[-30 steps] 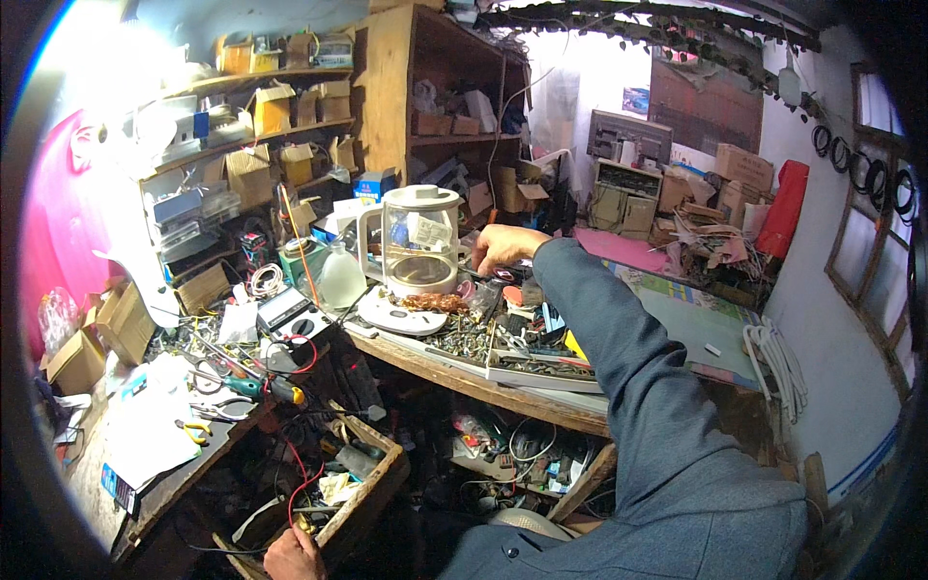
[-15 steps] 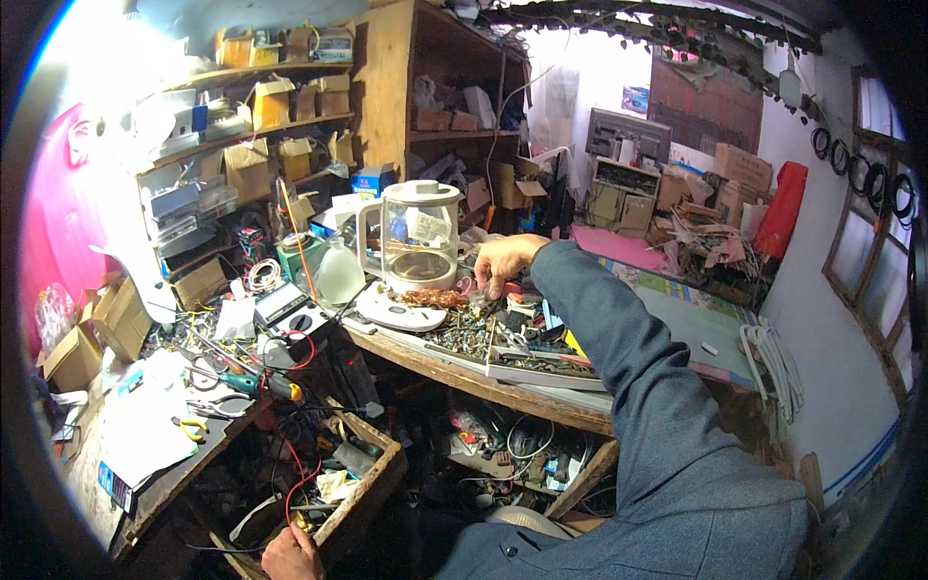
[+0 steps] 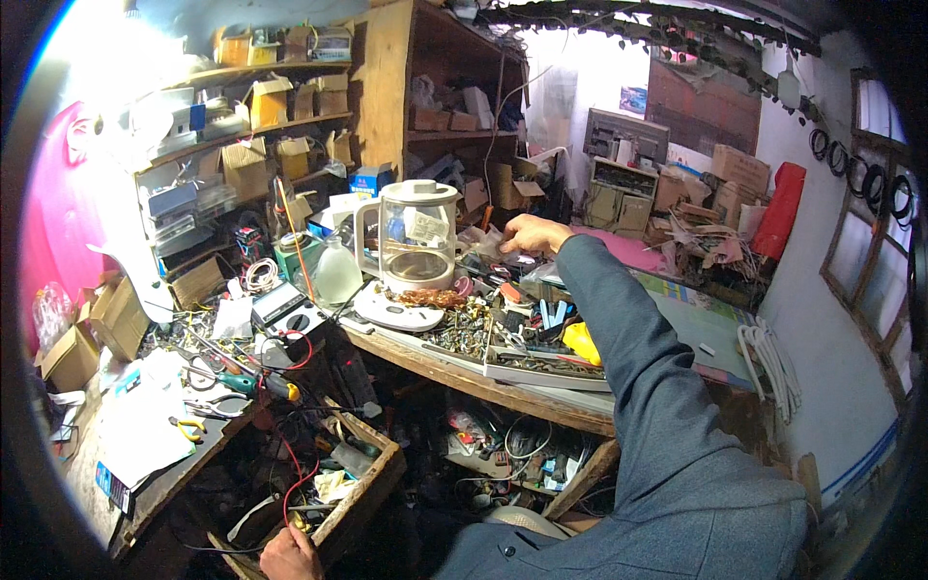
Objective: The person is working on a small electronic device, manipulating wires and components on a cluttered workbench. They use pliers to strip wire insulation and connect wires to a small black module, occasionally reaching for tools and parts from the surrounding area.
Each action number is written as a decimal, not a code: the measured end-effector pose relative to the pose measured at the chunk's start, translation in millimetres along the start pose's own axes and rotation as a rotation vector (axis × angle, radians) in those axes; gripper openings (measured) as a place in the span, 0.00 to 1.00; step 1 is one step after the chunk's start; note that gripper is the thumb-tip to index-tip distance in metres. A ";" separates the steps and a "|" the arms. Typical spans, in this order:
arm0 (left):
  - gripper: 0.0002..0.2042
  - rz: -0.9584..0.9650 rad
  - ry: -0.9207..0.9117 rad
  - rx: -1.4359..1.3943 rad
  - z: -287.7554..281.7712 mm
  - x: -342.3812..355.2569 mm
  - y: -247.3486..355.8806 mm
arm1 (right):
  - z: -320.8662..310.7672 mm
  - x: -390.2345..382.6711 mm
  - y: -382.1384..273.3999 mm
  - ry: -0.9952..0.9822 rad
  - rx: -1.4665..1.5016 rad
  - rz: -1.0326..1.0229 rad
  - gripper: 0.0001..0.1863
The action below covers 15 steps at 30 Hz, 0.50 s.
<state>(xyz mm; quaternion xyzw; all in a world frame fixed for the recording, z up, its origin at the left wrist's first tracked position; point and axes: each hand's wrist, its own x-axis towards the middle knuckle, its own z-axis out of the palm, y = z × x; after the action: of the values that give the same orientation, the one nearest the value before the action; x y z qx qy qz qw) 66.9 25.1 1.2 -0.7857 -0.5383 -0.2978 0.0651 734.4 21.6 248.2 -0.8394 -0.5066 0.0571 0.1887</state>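
Observation:
My right hand (image 3: 532,235) hovers over the back of the cluttered workbench, right of a glass kettle (image 3: 418,237) with a white handle and lid. Its fingers are bent down and drawn together; whatever they hold, if anything, is too small to make out. Below it spreads a tray of loose screws (image 3: 464,332), with small parts heaped around. A white kettle base (image 3: 394,311) with a coil of copper-coloured wire (image 3: 432,298) lies in front of the kettle. Low at the left, my left hand (image 3: 290,556) is closed by the open wooden drawer (image 3: 372,474), with a red wire (image 3: 287,503) running into its fingers.
A multimeter (image 3: 290,309), a clear plastic bottle (image 3: 338,273) and scattered pliers (image 3: 224,406) lie left. Yellow-handled pliers (image 3: 188,427) rest on white paper. A yellow object (image 3: 581,343) sits at the tray's right end. Shelves of boxes (image 3: 271,101) stand behind.
My right hand has lifted away from the screw tray and moved back and to the right, uncovering the yellow object and an orange piece. My left hand stays where it was.

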 end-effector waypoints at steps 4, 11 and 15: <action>0.17 -0.002 0.014 -0.004 -0.8 -2.4 -3.5 | 1.3 -1.4 -5.3 -0.013 -0.098 0.152 0.16; 0.16 -0.019 -0.007 -0.036 -1.0 -0.8 -0.8 | -2.3 -19.1 -16.3 -0.150 0.033 0.291 0.16; 0.16 -0.021 -0.022 -0.012 1.1 -2.4 -4.3 | -0.8 -25.0 -29.6 -0.107 -0.220 0.268 0.17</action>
<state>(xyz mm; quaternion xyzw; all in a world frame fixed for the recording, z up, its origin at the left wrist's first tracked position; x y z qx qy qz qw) 63.0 25.4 -1.9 -0.7837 -0.5454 -0.2928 0.0514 698.0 11.9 257.7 -0.9106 -0.4028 0.0707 0.0592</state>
